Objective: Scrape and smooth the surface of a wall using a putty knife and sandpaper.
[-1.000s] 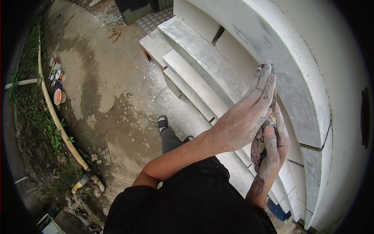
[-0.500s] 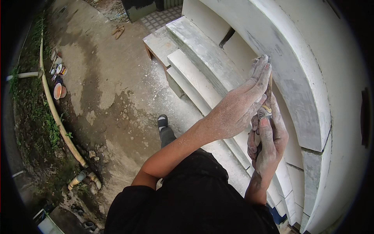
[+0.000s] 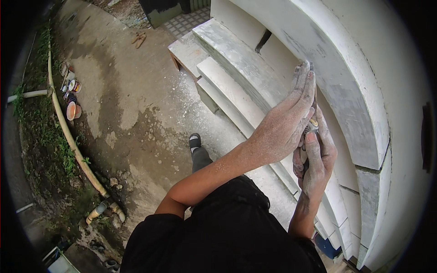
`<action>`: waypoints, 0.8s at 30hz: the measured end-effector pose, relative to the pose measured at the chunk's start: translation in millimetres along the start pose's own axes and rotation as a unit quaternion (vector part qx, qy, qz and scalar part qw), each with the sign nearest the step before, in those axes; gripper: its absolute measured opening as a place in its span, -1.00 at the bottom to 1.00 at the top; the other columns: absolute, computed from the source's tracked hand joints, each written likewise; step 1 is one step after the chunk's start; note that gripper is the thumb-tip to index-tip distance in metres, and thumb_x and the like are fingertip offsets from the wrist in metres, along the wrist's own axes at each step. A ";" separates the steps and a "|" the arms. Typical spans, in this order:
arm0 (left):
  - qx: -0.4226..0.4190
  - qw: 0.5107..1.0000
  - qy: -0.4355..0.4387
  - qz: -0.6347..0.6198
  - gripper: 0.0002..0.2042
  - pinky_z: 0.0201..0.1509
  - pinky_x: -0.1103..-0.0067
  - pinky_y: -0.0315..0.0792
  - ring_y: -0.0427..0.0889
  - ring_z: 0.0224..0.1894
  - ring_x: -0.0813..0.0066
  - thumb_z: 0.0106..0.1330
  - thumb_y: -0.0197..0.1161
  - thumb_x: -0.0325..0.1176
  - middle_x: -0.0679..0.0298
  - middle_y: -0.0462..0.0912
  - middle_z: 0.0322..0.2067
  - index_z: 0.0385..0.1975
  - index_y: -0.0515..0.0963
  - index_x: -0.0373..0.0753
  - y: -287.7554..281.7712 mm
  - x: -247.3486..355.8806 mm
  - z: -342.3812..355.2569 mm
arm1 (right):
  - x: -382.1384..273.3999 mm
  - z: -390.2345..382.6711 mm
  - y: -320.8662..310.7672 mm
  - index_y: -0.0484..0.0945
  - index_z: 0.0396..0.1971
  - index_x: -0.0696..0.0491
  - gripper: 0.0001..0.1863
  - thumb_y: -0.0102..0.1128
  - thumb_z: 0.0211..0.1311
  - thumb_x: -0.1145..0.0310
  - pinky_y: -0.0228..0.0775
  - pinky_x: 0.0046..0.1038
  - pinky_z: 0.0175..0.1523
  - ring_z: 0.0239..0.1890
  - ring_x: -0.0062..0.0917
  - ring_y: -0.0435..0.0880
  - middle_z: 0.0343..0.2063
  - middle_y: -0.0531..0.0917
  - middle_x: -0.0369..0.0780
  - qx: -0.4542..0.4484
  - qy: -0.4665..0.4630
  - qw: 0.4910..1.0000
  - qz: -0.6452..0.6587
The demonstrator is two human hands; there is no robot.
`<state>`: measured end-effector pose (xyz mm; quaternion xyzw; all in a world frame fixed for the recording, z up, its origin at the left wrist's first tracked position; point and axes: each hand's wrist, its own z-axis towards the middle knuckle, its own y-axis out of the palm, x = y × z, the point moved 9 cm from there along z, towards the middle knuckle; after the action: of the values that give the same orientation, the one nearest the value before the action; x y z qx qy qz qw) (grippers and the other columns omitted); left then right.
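Obs., head view, looking down from height along a white curved moulding (image 3: pixel 346 86) on a wall.

L hand (image 3: pixel 284 123): dusted white w/ powder, fingers straight and together, flat palm laid against the recessed face just under the moulding's big rounded band. Open, grasping nothing. Fingertips (image 3: pixel 304 73) reach up to the band's lower edge. L forearm crosses body from lower left.

R hand (image 3: pixel 316 157): just below and behind L hand, partly hidden by it. Closed around a small tool (image 3: pixel 312 127); only a bit of metal/yellowish handle shows betw. thumb and fingers, kind of tool cannot tell. Thumb lies along top of handle. Tool sits at the wall surface, right by heel of L hand; whether tip touches wall: hidden.

Person wears black top (image 3: pixel 227 232); one leg in grey trouser and a black sandal (image 3: pixel 195 140) visible far below.

Surroundings: stepped grey-white ledges (image 3: pixel 236 77) run down-left of the hands, dusty. Ground is wet-looking patchy concrete (image 3: pixel 123 104). Yellowish pipe (image 3: pixel 68 136) runs along its left edge beside grass strip. Cluster of small paint cans and an orange bowl (image 3: pixel 71 110) near pipe, well apart from hands. Pair of slippers (image 3: pixel 139 38) lies far up near a tiled doorway.
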<state>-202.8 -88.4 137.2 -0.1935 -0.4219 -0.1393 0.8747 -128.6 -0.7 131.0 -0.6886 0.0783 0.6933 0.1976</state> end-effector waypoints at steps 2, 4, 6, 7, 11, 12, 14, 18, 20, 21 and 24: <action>0.020 1.000 0.006 0.009 -0.40 0.53 0.21 -0.05 -0.14 0.50 -0.23 0.48 -0.09 -0.44 -0.29 -0.19 0.46 0.44 -0.12 -0.48 -4.9 -3.9 5.4 | -3.1 3.7 7.0 0.26 0.33 0.33 -0.42 0.09 0.44 0.32 0.06 -0.68 -0.68 -0.73 -0.81 0.32 -0.58 0.49 -0.34 -0.001 0.013 1.000 0.027; 0.037 0.999 0.007 0.013 -0.42 0.53 0.24 -0.05 -0.12 0.51 -0.15 0.50 -0.09 -0.43 -0.24 -0.17 0.47 0.46 -0.08 -0.44 -13.8 -7.9 10.1 | -5.9 21.9 17.0 0.26 0.33 0.33 -0.41 0.10 0.45 0.31 0.07 -0.67 -0.68 -0.72 -0.81 0.31 -0.59 0.48 -0.35 -0.006 0.011 0.999 0.034; 0.031 0.998 -0.022 -0.054 -0.42 0.54 0.24 -0.08 -0.15 0.52 -0.13 0.49 -0.09 -0.46 -0.23 -0.19 0.47 0.46 -0.08 -0.44 -23.0 -14.5 13.9 | -7.6 21.6 20.7 0.27 0.33 0.32 -0.41 0.12 0.44 0.29 0.06 -0.67 -0.67 -0.72 -0.82 0.30 -0.60 0.47 -0.36 -0.001 0.019 1.000 0.023; 0.033 0.999 -0.015 -0.027 -0.41 0.55 0.24 -0.10 -0.18 0.52 -0.12 0.48 -0.07 -0.48 -0.24 -0.17 0.47 0.46 -0.08 -0.44 -25.8 -15.0 10.9 | -6.5 19.2 23.8 0.27 0.33 0.33 -0.41 0.11 0.44 0.30 0.06 -0.67 -0.68 -0.72 -0.82 0.31 -0.59 0.48 -0.36 -0.009 0.015 0.999 0.032; 0.025 1.000 -0.001 -0.007 -0.41 0.53 0.26 -0.03 -0.09 0.50 -0.16 0.48 -0.06 -0.46 -0.28 -0.05 0.44 0.44 -0.07 -0.46 -5.0 -3.3 1.3 | -6.2 3.4 12.4 0.26 0.31 0.37 -0.42 0.09 0.44 0.33 0.07 -0.67 -0.68 -0.73 -0.83 0.32 -0.59 0.50 -0.35 0.004 0.005 1.000 0.016; 0.026 1.000 -0.001 -0.006 -0.41 0.53 0.26 -0.03 -0.09 0.50 -0.16 0.48 -0.06 -0.46 -0.28 -0.05 0.44 0.44 -0.07 -0.46 -7.8 -7.4 5.1 | -6.5 4.9 10.4 0.26 0.31 0.38 -0.43 0.08 0.44 0.35 0.07 -0.67 -0.68 -0.73 -0.83 0.33 -0.59 0.50 -0.35 0.021 0.016 0.999 0.017; 0.013 1.000 0.007 -0.026 -0.42 0.53 0.24 -0.04 -0.10 0.50 -0.18 0.49 -0.07 -0.44 -0.29 -0.06 0.44 0.44 -0.06 -0.46 -15.4 -10.0 11.4 | -2.7 7.3 10.0 0.26 0.31 0.37 -0.42 0.10 0.43 0.34 0.07 -0.66 -0.69 -0.73 -0.82 0.33 -0.61 0.49 -0.35 0.039 0.027 0.998 0.030; 0.038 0.999 0.013 -0.001 -0.42 0.52 0.21 -0.02 -0.11 0.50 -0.19 0.49 -0.07 -0.43 -0.27 -0.09 0.45 0.45 -0.05 -0.44 -21.7 -10.9 5.5 | 0.8 10.8 20.9 0.28 0.31 0.34 -0.42 0.12 0.42 0.32 0.10 -0.68 -0.68 -0.74 -0.80 0.33 -0.62 0.48 -0.36 -0.004 0.040 0.997 0.067; 0.036 0.999 0.009 -0.001 -0.41 0.52 0.21 -0.02 -0.12 0.51 -0.18 0.49 -0.07 -0.44 -0.26 -0.11 0.46 0.46 -0.06 -0.42 -18.1 -10.9 7.1 | -2.6 10.0 12.6 0.29 0.33 0.30 -0.44 0.10 0.43 0.34 0.11 -0.68 -0.67 -0.73 -0.80 0.33 -0.64 0.45 -0.38 0.009 0.011 1.000 0.014; 0.042 0.999 0.010 0.020 -0.41 0.52 0.21 -0.02 -0.12 0.51 -0.18 0.49 -0.08 -0.43 -0.25 -0.11 0.46 0.46 -0.07 -0.42 -22.1 -14.0 12.1 | -3.0 17.0 15.3 0.29 0.33 0.28 -0.45 0.09 0.44 0.33 0.11 -0.68 -0.67 -0.73 -0.80 0.33 -0.65 0.43 -0.39 0.006 0.007 1.000 0.019; 0.047 0.999 0.005 0.015 -0.41 0.53 0.21 -0.04 -0.10 0.50 -0.17 0.50 -0.09 -0.42 -0.25 -0.11 0.46 0.46 -0.09 -0.41 -34.7 -20.6 18.0 | -10.7 36.7 33.8 0.30 0.33 0.28 -0.45 0.09 0.45 0.32 0.11 -0.68 -0.67 -0.73 -0.80 0.32 -0.63 0.44 -0.38 -0.010 0.005 1.000 0.007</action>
<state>-241.7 -109.2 138.7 -0.1578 -0.4204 -0.1077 0.8870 -175.7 -19.3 137.5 -0.6935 0.0772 0.6920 0.1852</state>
